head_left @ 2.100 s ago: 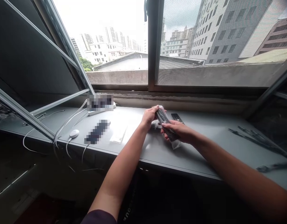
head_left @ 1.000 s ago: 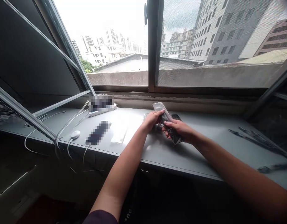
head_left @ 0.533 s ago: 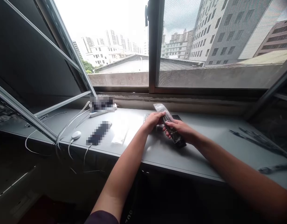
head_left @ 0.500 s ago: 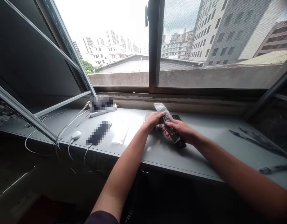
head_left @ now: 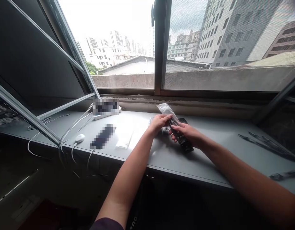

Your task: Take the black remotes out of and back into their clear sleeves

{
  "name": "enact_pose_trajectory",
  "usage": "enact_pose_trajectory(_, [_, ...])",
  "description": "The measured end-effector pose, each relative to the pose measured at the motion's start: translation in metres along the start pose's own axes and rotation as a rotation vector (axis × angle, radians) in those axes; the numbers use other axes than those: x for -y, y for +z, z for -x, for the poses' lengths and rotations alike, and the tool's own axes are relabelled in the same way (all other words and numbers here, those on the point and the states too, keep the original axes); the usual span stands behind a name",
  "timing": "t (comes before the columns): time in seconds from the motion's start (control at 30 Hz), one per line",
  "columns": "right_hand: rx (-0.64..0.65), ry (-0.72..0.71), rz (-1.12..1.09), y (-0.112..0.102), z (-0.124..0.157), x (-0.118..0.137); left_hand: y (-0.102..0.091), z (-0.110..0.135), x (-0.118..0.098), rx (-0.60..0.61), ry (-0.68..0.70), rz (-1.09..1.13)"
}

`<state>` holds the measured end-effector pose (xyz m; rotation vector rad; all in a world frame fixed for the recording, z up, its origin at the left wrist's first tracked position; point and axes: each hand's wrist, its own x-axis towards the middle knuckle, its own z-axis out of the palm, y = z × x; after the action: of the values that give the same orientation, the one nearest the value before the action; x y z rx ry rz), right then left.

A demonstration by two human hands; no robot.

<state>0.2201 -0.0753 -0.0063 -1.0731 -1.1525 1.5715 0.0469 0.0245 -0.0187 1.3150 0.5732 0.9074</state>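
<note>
Over the gray table [head_left: 216,156], the left hand [head_left: 161,122] pinches a clear bag [head_left: 165,109] and the right hand [head_left: 188,132] grips a black remote [head_left: 185,144]. The remote slants between both hands. Its near end pokes out below the right hand, toward the table's front edge.

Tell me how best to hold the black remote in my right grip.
Take the black remote by its long sides near the lower end, probably from the right: it's narrow and that end points rightward, while the clear bag juts past the upper end, where you might catch only plastic.
</note>
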Motion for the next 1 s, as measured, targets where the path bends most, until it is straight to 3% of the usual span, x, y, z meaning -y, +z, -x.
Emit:
enact_pose_trajectory(0.17, [0.007,-0.018,0.007,-0.001,0.001,0.001,0.001,0.001,0.000,-0.042,-0.009,0.012])
enact_pose_trajectory(0.33, [0.002,-0.025,0.013,0.000,0.001,0.002,0.001,0.003,0.000,0.044,-0.109,-0.018])
enact_pose_trajectory(0.57, [0.013,-0.008,0.032,0.004,0.003,0.004,0.002,0.003,0.001,-0.043,-0.056,-0.017])
enact_pose_trajectory(0.77, [-0.008,0.008,0.031,0.005,0.005,0.006,0.003,0.009,-0.004,0.112,-0.099,-0.040])
enact_pose_trajectory(1.0, [0.002,0.000,0.033,0.003,0.002,0.003,0.005,0.012,-0.008,0.094,-0.093,-0.043])
